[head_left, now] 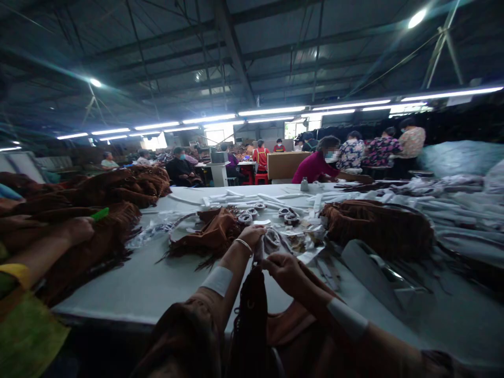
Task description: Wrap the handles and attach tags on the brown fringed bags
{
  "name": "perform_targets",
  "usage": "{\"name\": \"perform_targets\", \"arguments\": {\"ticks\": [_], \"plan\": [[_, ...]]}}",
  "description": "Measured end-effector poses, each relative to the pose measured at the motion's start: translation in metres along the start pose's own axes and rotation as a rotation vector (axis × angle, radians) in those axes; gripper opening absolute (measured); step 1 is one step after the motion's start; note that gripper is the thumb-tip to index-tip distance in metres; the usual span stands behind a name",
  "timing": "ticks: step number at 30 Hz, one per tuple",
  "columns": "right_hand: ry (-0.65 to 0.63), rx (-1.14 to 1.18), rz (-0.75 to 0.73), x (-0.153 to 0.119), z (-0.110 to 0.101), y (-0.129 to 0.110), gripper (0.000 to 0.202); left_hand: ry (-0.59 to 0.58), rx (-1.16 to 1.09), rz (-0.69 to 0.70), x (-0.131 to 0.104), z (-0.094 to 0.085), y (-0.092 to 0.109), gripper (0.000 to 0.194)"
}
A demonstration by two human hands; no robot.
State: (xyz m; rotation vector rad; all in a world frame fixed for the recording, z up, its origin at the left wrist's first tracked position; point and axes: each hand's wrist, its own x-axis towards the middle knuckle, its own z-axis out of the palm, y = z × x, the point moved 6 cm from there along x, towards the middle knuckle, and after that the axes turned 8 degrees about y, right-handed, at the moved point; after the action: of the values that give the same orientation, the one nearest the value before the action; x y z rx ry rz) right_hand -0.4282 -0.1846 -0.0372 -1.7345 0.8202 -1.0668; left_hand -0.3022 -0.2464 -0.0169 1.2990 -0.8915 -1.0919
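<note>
A pale wrapped strip runs between my hands, just above a dark brown leather bag at the table's near edge. My left hand, with a bangle on the wrist, is closed on the strip's upper part. Lower down and to the right, my right hand pinches it where it meets the brown leather. A pale loop lies just beyond my fingers; whether it joins the strip I cannot tell. Fringed brown leather lies left of my hands. Several small rolled coils sit behind them.
To the right are a fringed brown bag and a grey tape dispenser. White tubes cover the table's far side. At left, a co-worker's hand holds a green object by piled brown bags. Another person leans over the far edge.
</note>
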Motion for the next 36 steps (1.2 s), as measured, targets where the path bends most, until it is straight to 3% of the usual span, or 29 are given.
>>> {"name": "perform_targets", "arguments": {"ticks": [4, 7, 11, 15, 17, 19, 24, 27, 30, 33, 36], "plan": [[-0.040, -0.173, -0.153, 0.019, 0.029, 0.043, 0.036, 0.140, 0.137, -0.084, 0.025, -0.044, -0.047, 0.022], [-0.051, -0.286, -0.200, 0.028, 0.042, 0.068, 0.034, 0.171, 0.198, -0.127, 0.027, -0.074, -0.080, 0.024], [-0.025, -0.380, -0.306, 0.033, 0.044, 0.081, 0.031, 0.120, 0.202, -0.144, -0.006, -0.104, -0.120, 0.032], [-0.052, -0.414, -0.389, 0.033, 0.049, 0.080, 0.026, -0.049, 0.158, -0.117, -0.054, -0.121, -0.140, 0.051], [-0.086, -0.438, -0.404, 0.034, 0.055, 0.079, 0.024, -0.087, 0.227, -0.052, -0.068, -0.128, -0.138, 0.051], [-0.116, -0.478, -0.418, 0.036, 0.061, 0.077, 0.021, -0.049, 0.364, 0.019, -0.073, -0.136, -0.128, 0.045], [-0.186, -0.572, -0.472, 0.045, 0.070, 0.061, 0.020, 0.110, 0.721, 0.276, -0.072, -0.141, -0.079, 0.030], [-0.175, -0.483, -0.426, 0.051, 0.072, 0.054, 0.018, 0.179, 0.751, 0.356, -0.069, -0.142, -0.061, 0.025], [-0.109, -0.159, -0.133, 0.056, 0.072, 0.068, 0.014, 0.172, 0.631, 0.261, -0.063, -0.147, -0.065, 0.026], [-0.113, 0.247, 0.251, 0.052, 0.080, 0.094, 0.021, 0.206, 0.705, 0.308, -0.063, -0.150, -0.065, 0.027], [-0.149, 0.320, 0.345, 0.048, 0.084, 0.102, 0.021, 0.244, 0.876, 0.413, -0.068, -0.148, -0.053, 0.028]]}}
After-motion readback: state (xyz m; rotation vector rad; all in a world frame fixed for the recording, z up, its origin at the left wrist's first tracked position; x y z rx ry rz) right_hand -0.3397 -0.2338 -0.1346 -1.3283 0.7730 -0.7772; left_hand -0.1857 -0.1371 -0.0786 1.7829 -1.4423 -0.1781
